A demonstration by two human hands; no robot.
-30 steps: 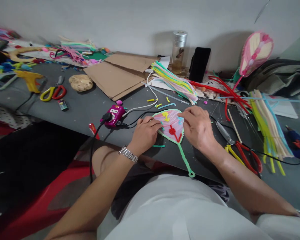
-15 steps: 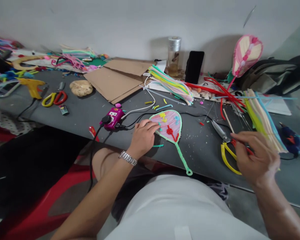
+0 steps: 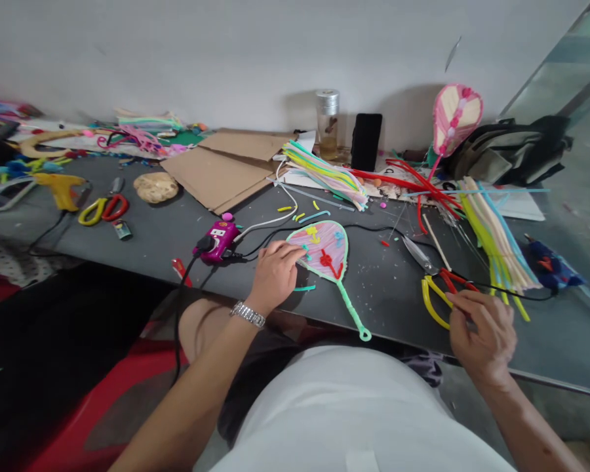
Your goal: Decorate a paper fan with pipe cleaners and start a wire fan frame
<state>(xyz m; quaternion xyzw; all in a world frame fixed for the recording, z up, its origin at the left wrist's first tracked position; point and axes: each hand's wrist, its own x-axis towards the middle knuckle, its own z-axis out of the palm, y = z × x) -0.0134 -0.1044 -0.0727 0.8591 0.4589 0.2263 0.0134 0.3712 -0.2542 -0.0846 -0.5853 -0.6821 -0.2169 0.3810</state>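
Observation:
A pink hand fan with a light green fuzzy rim and handle lies on the grey table. Yellow, blue and red pipe-cleaner shapes sit on its face. My left hand holds the fan's left edge, its fingertips at a small teal piece; the thumb is hidden. My right hand is closed, fingertips pinched beside the scissors with yellow and red handles. It covers part of the handles, and I cannot tell whether it grips anything. A thin wooden stick lies just beyond the scissors.
A purple power adapter with black cables stands left of the fan. Cardboard, pipe-cleaner bundles, a glass bottle and a phone line the back. A blue glue gun is at right, a yellow one at left.
My right hand has moved down and away from the wooden stick, towards me beside the scissors handles. My left hand stays at the fan's edge. The camera view has shifted slightly.

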